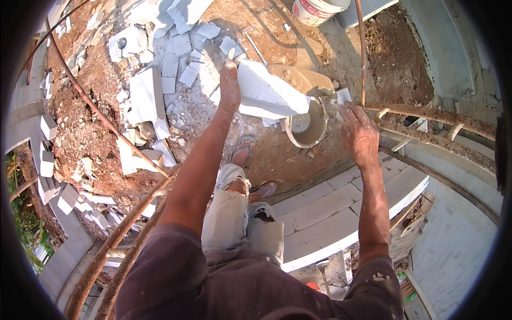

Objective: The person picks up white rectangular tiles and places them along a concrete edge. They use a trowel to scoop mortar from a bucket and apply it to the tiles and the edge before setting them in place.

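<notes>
white block [272,88] in the head view, count of one, lying between the two hands, set aslant with one end far left and the other near right. at its far left end, left hand [230,88], in contact there with fingers pointing far; partly hidden, so cannot tell a firm grasp from a steadying press. off beyond its near right end, right hand [359,130], apart from it across a gap, fingers bent toward the left; cannot tell whether clenched around anything.

just under the block's near right end, one mortar bucket [319,124], wet grey-brown inside, near the right fingers. one white bucket [319,12], far right. one metal rod [256,49], just far of the block. to the left, one large pale slab [144,95] among broken pieces [170,64], too many to count surely. nearer, two sandalled feet [241,152]. at near right, one low wall of pale blocks [320,213]. two thick poles [112,242] at near left; two wooden rails [437,113] on the right.
</notes>
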Tool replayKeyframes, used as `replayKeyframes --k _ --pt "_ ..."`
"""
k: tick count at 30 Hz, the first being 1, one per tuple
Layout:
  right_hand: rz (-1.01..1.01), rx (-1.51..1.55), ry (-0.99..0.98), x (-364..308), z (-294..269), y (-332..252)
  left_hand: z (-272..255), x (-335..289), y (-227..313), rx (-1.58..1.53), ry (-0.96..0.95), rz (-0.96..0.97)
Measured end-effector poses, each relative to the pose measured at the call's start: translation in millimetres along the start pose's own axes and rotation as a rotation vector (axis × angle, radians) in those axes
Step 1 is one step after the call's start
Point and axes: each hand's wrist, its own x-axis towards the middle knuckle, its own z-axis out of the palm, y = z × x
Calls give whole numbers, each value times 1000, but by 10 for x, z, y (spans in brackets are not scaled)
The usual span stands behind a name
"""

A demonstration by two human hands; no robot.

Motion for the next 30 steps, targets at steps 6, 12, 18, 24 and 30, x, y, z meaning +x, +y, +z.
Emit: replayKeyframes --k 6,12,18,24,30 --pt "-168 -216 50 242 208 -643 -32 44 -48 -366 71 -164" --pt "170 -13 20 135 96 -1115 -100 224 -304 -414 194 -301" --pt "538 519 -117 -126 119 -1472 -321 279 -77 -189 -229 -318" --pt "733 314 -83 -459 58 -1897 -657 398 470 518 -904 -273" --pt "867 778 -70 -823 355 -2060 -512 339 820 780 -1057 -114"
